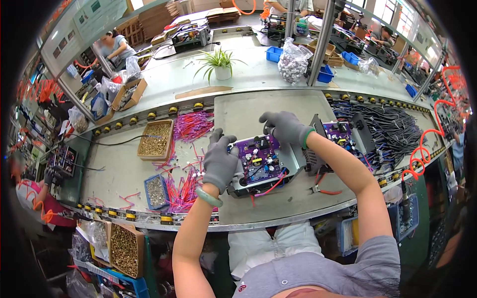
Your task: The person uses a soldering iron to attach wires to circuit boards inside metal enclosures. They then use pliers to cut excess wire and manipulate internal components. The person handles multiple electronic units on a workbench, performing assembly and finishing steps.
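A metal chassis holding a purple circuit board [259,160] sits in front of me on the grey bench mat. My left hand [221,161], in a grey glove, lies along the chassis's left side and grips that edge, fingers pointing away from me. Over the far right corner is my right hand [287,128], also gloved, its fingers apart and pointing left; nothing shows in them. A pink-red wire [272,187] runs out of the chassis's near side. To the right stands a second chassis with a purple board [342,136], partly covered by my right forearm.
Red-handled pliers [325,191] lie at the near right. On the left are a box of brass-coloured screws [155,140], a blue tray of small metal parts [156,191] and loose pink-red wires [191,126]. Black cables [392,126] pile up right. Rollers line the bench edges; co-workers sit beyond.
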Motion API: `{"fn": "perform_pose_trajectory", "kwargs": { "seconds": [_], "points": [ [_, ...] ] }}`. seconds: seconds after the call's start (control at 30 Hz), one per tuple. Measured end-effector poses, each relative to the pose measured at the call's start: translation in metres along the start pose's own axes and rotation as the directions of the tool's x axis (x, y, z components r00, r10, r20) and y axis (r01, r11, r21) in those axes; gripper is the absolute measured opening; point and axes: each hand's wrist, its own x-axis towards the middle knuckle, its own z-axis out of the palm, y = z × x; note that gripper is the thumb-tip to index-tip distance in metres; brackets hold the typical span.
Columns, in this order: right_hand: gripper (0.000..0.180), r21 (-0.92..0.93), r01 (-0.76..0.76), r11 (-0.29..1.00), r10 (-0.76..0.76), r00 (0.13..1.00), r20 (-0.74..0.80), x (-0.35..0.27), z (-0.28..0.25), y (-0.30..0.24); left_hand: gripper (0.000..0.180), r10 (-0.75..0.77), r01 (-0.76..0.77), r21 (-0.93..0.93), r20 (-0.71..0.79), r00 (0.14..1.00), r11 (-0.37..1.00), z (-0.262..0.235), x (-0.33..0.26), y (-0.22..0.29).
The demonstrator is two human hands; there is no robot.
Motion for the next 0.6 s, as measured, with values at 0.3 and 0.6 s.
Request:
{"fn": "perform_pose_trajectory", "kwargs": {
  "seconds": [0.3, 0.6],
  "points": [
    [0.020, -0.191, 0.086, 0.978, -0.087, 0.996, 0.003, 0.002, 0.003, 0.001, 0.028, -0.022, 0.023, 0.018, -0.022, 0.999, 1.000, 0.002, 0.002, -0.002],
    [0.013, -0.741, 0.360, 0.566, -0.278, 0.930, 0.240, 0.000, -0.016, -0.021, 0.026, -0.019, 0.020, 0.024, -0.036, 0.999, 1.000, 0.001, 0.001, -0.002]
  ]
}}
